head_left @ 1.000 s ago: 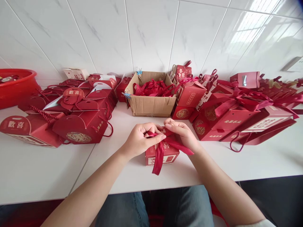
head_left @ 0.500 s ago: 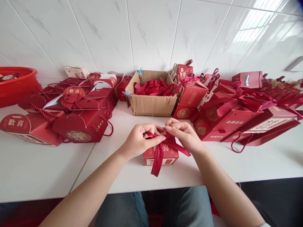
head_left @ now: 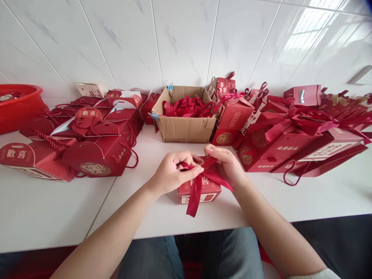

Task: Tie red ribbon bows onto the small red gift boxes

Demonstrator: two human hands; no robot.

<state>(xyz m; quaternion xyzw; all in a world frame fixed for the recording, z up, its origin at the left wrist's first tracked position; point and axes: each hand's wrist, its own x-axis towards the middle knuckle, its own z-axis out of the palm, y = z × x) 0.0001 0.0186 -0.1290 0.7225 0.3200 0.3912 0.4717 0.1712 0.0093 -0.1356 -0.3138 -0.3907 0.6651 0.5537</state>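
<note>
A small red box (head_left: 213, 188) with pale lettering stands near the table's front edge. Over its top lies a dark red ribbon (head_left: 194, 195), one tail hanging down the front and another running to the right. My left hand (head_left: 177, 170) pinches the ribbon between thumb and fingers at the upper left of the box. On the other side, my right hand (head_left: 225, 162) has its thumb and forefinger closed on a ribbon loop above the box. Parts of the box top are hidden by the hands.
Behind the hands, a cardboard box (head_left: 187, 130) with blue clips holds red ribbons. Red gift boxes (head_left: 97, 155) crowd the left; more ribboned boxes (head_left: 290, 149) stand at the right. A red basin (head_left: 23, 110) sits far left, against a tiled wall (head_left: 186, 42).
My right hand now has a ribbon loop between its fingertips, drawn up above the box. The box has shifted slightly right in view; my left hand keeps its pinch.
</note>
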